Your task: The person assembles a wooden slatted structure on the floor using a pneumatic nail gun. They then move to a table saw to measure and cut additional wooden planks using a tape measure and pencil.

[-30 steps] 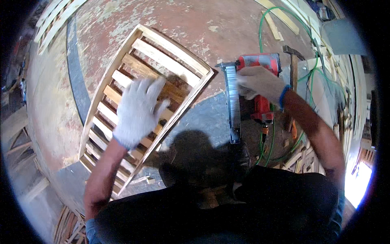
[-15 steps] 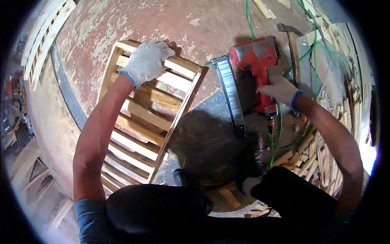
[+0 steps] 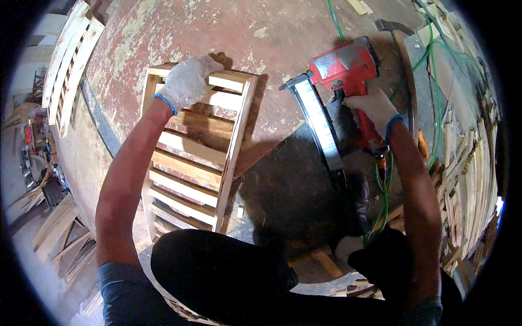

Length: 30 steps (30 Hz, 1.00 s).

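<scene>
White-gloved, the left hand [image 3: 187, 81] clamps the far end of the slatted wooden crate [image 3: 193, 152] flat on the worn table [image 3: 163, 27], while the right hand [image 3: 375, 108] grips the red nail gun [image 3: 345, 76] beside it, apparently mid-nailing; bringing the gun onto a slat seems due next.

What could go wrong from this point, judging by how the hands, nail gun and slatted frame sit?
1. The left hand grips the far end of the slatted wooden frame; if the red nail gun in the right hand fires near it, fingers may be hit.
2. The green hose trails by the person's legs and may snag.
3. The hammer lying beside the gun could get knocked.
</scene>
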Available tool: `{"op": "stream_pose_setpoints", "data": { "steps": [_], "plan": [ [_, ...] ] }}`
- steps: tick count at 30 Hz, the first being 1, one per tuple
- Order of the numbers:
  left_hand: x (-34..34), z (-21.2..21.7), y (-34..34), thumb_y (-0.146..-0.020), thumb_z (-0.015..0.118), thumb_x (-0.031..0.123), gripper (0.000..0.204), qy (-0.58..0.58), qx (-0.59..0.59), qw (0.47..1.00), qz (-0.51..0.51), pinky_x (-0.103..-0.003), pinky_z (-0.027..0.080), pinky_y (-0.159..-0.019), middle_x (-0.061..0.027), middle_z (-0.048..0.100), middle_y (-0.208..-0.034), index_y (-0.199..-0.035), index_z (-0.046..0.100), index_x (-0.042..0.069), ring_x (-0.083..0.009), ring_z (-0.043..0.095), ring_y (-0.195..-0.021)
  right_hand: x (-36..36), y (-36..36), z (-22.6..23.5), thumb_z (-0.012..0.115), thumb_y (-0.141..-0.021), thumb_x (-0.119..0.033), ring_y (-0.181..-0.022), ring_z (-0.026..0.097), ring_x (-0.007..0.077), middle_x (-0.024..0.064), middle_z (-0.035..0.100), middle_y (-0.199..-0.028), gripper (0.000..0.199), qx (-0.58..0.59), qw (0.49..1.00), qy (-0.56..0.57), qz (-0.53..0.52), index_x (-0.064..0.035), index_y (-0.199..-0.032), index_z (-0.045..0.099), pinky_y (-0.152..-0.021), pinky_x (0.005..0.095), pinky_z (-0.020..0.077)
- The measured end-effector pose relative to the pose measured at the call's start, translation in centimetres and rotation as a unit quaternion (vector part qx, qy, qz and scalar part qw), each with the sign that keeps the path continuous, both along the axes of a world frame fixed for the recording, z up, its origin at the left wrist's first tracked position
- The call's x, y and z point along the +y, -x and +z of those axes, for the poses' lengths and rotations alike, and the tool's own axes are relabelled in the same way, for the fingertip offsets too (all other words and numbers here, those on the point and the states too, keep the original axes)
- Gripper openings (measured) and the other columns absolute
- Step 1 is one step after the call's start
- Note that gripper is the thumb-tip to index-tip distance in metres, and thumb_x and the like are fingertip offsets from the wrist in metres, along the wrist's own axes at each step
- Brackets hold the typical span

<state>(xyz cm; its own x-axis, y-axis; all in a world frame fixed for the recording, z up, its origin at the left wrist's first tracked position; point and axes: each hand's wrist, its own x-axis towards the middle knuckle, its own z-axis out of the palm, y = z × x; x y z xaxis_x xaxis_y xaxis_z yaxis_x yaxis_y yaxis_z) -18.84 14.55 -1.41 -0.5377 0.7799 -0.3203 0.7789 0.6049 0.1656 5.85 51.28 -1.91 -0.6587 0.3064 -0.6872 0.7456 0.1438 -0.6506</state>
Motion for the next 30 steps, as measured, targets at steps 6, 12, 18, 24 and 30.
{"op": "stream_pose_setpoints", "data": {
  "steps": [6, 12, 18, 24, 30],
  "plan": [
    [0.7, 0.9, -1.3, -0.079, 0.075, 0.024, 0.053, -0.021, 0.059, 0.997, -0.053, -0.045, 0.055, -0.097, -0.0103, 0.069, -0.124, -0.132, 0.068, 0.016, -0.0345, 0.067, -0.109, -1.3, -0.8, 0.0, 0.077, -0.084, -0.027, -0.074, 0.070, 0.0245, 0.0101, 0.071, -0.083, 0.028, 0.009, 0.998, -0.051, -0.040, -0.0028, -0.096, 0.068, -0.068, 0.0390, 0.0549],
    [2.0, 1.8, -1.3, -0.084, 0.066, 0.012, 0.048, 0.072, -0.030, 0.997, 0.027, -0.045, 0.055, -0.096, -0.0117, 0.069, -0.125, -0.131, 0.068, 0.014, -0.0328, 0.067, -0.113, -10.4, 2.2, 4.4, 0.075, -0.087, -0.036, -0.096, 0.069, 0.0367, 0.0176, 0.070, -0.101, 0.037, 0.252, 0.905, -0.342, 0.002, -0.0068, -0.108, 0.068, -0.087, 0.0459, 0.0537],
    [1.5, 0.3, -0.6, -0.087, 0.063, 0.011, 0.046, 0.031, 0.047, 0.994, -0.099, -0.046, 0.055, -0.099, -0.0129, 0.066, -0.132, -0.132, 0.067, 0.011, -0.0331, 0.065, -0.120, -23.6, 6.0, 1.2, 0.079, -0.081, -0.048, -0.106, 0.068, 0.0409, 0.0237, 0.065, -0.115, 0.071, 0.115, 0.986, -0.113, 0.031, 0.0006, -0.127, 0.054, -0.090, 0.0494, 0.0563],
    [2.2, 0.4, 0.7, -0.087, 0.061, 0.012, 0.041, 0.033, 0.004, 0.996, -0.081, -0.047, 0.056, -0.096, -0.0160, 0.072, -0.119, -0.126, 0.071, 0.011, -0.0363, 0.069, -0.110, -25.0, 6.3, -0.5, 0.075, -0.083, -0.037, -0.107, 0.067, 0.0418, 0.0249, 0.060, -0.119, 0.070, 0.093, 0.986, -0.135, 0.017, 0.0052, -0.131, 0.045, -0.088, 0.0483, 0.0586],
    [2.0, 0.5, 0.0, -0.084, 0.062, 0.010, 0.041, 0.003, -0.007, 0.997, -0.072, -0.045, 0.057, -0.094, -0.0137, 0.073, -0.120, -0.124, 0.073, 0.011, -0.0347, 0.070, -0.108, -24.5, 6.3, -0.7, 0.075, -0.084, -0.033, -0.112, 0.063, 0.0459, 0.0265, 0.057, -0.123, 0.065, 0.085, 0.992, -0.091, 0.001, 0.0027, -0.130, 0.045, -0.093, 0.0526, 0.0546]
  ]
}}
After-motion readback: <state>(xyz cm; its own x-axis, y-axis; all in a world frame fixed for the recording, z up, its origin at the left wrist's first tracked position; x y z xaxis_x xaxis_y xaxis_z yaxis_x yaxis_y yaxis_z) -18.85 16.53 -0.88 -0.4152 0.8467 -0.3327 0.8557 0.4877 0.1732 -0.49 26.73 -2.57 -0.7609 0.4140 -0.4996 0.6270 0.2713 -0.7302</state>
